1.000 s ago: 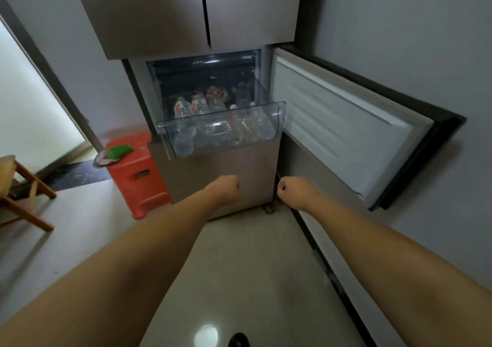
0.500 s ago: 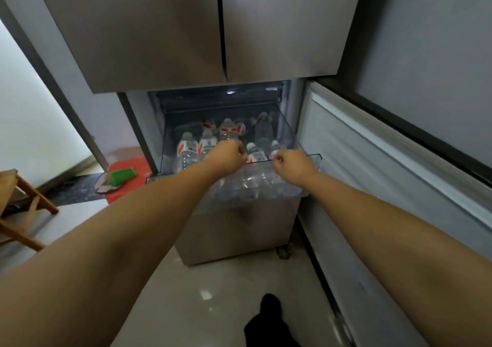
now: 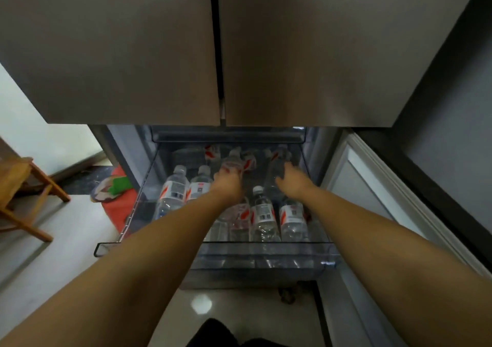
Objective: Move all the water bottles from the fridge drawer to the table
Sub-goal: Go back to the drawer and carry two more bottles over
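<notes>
The clear fridge drawer [image 3: 266, 251] is pulled out and holds several water bottles with red-and-white labels, such as one [image 3: 262, 213] near the front and one [image 3: 173, 189] at the left. My left hand [image 3: 227, 184] is deep in the drawer, fingers curled over a red-labelled bottle [image 3: 232, 163] in the back row. My right hand [image 3: 291, 180] is spread against a tall clear bottle [image 3: 277, 164] at the back right, thumb on its left side. My fingertips are partly hidden.
Closed upper fridge doors [image 3: 159, 54] hang just above the drawer. The open lower door [image 3: 372, 187] stands to the right. A red stool [image 3: 117, 205] with a green item [image 3: 119, 184] and a wooden chair [image 3: 24, 195] stand on the left floor.
I have stepped closer to the fridge. Both hands went from the drawer's front edge over it to the bottles at the back, and my right fist has opened.
</notes>
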Demonstrator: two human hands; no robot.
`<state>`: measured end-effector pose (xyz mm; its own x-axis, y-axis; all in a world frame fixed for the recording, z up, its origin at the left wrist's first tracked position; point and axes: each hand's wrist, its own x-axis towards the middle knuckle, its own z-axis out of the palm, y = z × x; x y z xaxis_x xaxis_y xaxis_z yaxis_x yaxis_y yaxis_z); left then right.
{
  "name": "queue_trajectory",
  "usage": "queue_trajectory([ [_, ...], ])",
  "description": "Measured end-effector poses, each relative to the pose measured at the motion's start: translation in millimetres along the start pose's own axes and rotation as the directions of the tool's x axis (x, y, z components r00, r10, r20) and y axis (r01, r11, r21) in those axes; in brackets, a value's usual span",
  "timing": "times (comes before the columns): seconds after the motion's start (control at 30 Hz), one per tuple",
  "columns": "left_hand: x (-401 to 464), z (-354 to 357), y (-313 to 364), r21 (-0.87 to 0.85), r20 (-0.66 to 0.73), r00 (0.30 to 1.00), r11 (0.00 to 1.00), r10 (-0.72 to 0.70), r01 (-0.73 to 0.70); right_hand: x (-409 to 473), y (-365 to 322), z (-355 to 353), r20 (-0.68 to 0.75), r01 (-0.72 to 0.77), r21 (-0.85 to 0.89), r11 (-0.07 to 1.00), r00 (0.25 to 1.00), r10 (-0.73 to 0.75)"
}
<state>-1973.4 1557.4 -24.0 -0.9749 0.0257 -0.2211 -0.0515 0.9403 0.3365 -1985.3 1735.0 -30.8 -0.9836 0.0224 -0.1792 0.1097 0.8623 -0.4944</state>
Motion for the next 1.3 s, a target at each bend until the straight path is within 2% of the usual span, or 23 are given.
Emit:
queue_trajectory([
  [0.13, 24.9, 7.8, 0.4, -0.029, 0.038, 0.993, 0.994, -0.109, 0.110, 42.9, -5.2, 14.3, 0.008, -0.003, -0.100, 0.995, 1.000, 0.004],
  [0.2, 39.4, 12.6, -0.8, -0.064, 0.037, 0.989, 0.987, -0.146, 0.148, 66.6, -3.6, 23.6, 0.036, -0.056, -0.136, 0.989, 0.997, 0.061],
  [0.43, 69.2, 26.1, -1.0, 0.034, 0.033, 0.990, 0.990, -0.136, 0.134, 120.0, 14.3, 55.7, -0.045, -0.238, -0.037, 0.971, 0.971, 0.236],
  [0.53, 75.2, 24.8, -3.3, 0.065, 0.058, 0.993, 0.993, -0.106, 0.102, 131.2, 17.8, 54.5, -0.058, -0.263, -0.106, 0.959, 0.964, 0.258],
  [0.63, 77.7, 21.7, -7.3, 0.003, 0.095, 0.993, 0.998, -0.067, 0.067, 128.1, 16.7, 45.9, -0.057, -0.265, -0.138, 0.954, 0.964, 0.260],
  [0.73, 77.7, 14.0, -9.9, -0.136, 0.125, 0.991, 0.989, -0.041, 0.058, 118.7, 8.1, 32.8, -0.024, -0.236, -0.013, 0.972, 0.972, 0.236],
  [0.83, 70.4, 11.9, -10.3, -0.308, 0.140, 0.988, 0.945, -0.069, 0.109, 101.3, 0.5, 22.3, 0.083, -0.282, 0.304, 0.910, 0.959, 0.270],
  [0.9, 60.1, 11.0, -10.5, -0.434, 0.169, 0.981, 0.887, -0.093, 0.159, 81.7, 2.2, 17.0, 0.151, -0.340, 0.554, 0.760, 0.939, 0.310],
  [0.97, 48.7, 9.1, -9.5, -0.539, 0.207, 0.966, 0.805, -0.156, 0.246, 59.2, 6.4, 11.7, 0.235, -0.391, 0.717, 0.578, 0.915, 0.327],
  [1.1, 22.5, 7.4, -3.3, -0.641, 0.263, 0.910, 0.646, -0.321, 0.413, 24.3, 11.7, 2.6, 0.381, -0.478, 0.781, 0.402, 0.875, 0.300],
  [1.17, 11.0, 8.0, -5.8, -0.756, 0.333, 0.902, 0.495, -0.274, 0.430, 5.6, 12.3, -2.2, 0.385, -0.469, 0.814, 0.342, 0.877, 0.286],
  [1.2, 9.1, 7.2, -8.6, -0.818, 0.374, 0.898, 0.373, -0.231, 0.437, 0.4, 11.8, -4.3, 0.400, -0.471, 0.830, 0.298, 0.876, 0.271],
  [1.27, -4.3, 2.4, -9.0, -0.862, 0.478, 0.875, 0.152, -0.081, 0.484, -18.7, 13.6, -8.7, 0.406, -0.460, 0.863, 0.207, 0.877, 0.257],
  [1.3, -12.3, -1.2, -8.7, -0.849, 0.524, 0.852, 0.085, 0.003, 0.522, -28.6, 14.2, -10.5, 0.395, -0.441, 0.882, 0.164, 0.883, 0.254],
])
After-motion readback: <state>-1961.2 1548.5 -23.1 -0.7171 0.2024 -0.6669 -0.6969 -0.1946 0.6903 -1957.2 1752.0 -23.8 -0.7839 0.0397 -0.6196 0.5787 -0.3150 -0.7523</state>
